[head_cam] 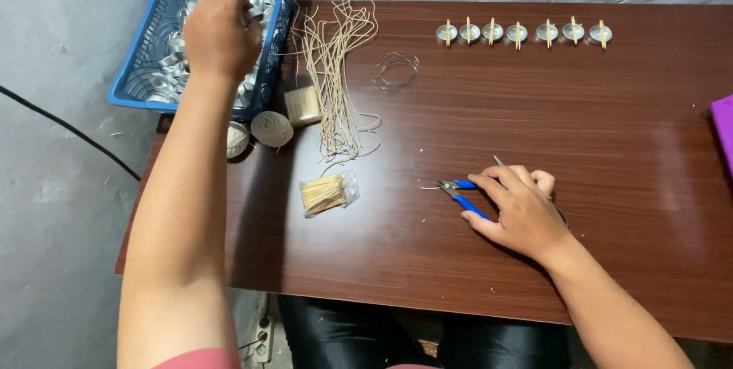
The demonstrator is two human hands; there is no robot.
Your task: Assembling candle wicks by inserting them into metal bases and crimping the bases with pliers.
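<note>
With the left hand curled down among the small metal cups in the blue basket, what it pinches hidden, lift one cup cleanly, while the right hand, fingers loosely spread, steadies the blue-handled cutters flat on the desk.

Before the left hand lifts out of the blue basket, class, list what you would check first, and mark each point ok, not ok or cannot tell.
1. Left hand is inside the blue basket, among the metal cups: ok.
2. A cup is actually gripped: cannot tell, the fingers are hidden.
3. Basket rests fully on the table: not ok, it overhangs the left edge.
4. Right hand rests on the blue-handled cutters: ok.
5. Row of seven finished cups stands apart from both hands: ok.
6. Loose wicks lie beside the basket, close to the arm: ok.
</note>
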